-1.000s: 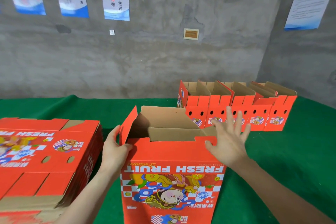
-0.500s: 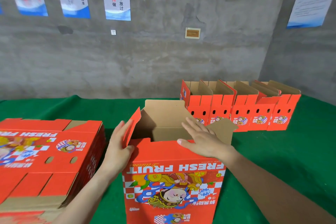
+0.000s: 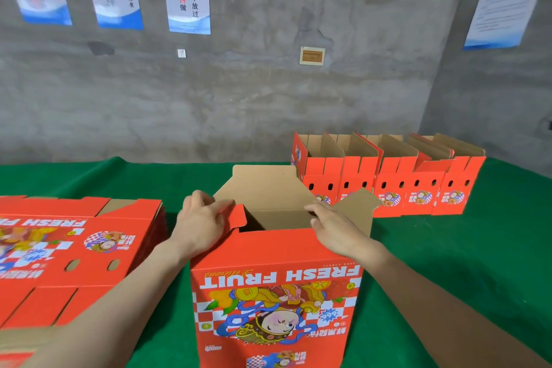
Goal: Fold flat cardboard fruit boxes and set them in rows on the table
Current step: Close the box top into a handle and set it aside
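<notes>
Two bare hands and two bare forearms, seen from the head camera.

The left hand (image 3: 200, 224) and the right hand (image 3: 334, 227) are both uncovered, with skin showing from the fingertips back to the wrists. The backs of the hands face the camera, so the knuckles and the outline of each finger can be made out; the nails are too small and soft in the picture to describe. The left forearm (image 3: 119, 302) and the right forearm (image 3: 433, 302) are bare too, along all of the length in view, down to the lower edge of the picture. Both forearms are slim and smooth in outline, widening evenly away from the wrists.
</notes>
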